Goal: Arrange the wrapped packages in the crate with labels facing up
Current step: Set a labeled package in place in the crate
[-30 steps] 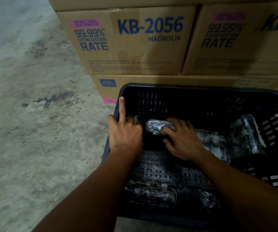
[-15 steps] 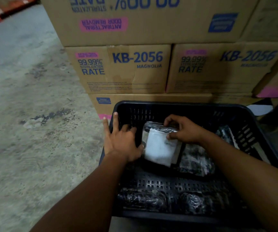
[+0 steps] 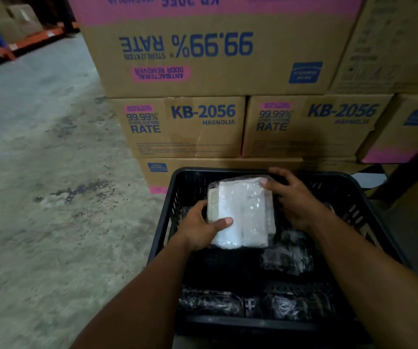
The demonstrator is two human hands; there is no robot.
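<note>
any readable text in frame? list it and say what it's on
"99.99% STERILIZATION RATE", "ANTIBACTERIAL ODOR REMOVER": upside-down top carton
"KB-2056 MAGNOLIA", "99.99% STERILIZATION RATE": middle-left carton
"KB-2056", "99.99% RATE": middle-right carton; smaller words blurred
Blue badges and fine print on the cartons: too small to read
White label on the wrapped package in both hands: blurred, unreadable

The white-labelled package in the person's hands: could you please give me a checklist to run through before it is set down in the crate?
1. Label up: the white label on the package faces the camera. Ok.
2. Grip: left hand holds the near left corner, thumb on top; right hand touches the far right edge. Ok.
3. Free floor in the black crate: dark bare patch below the package. Ok.
4. Other wrapped packages labels up: only dark wrap shows. Not ok.
5. Label readable: blurred. Cannot tell.
</note>
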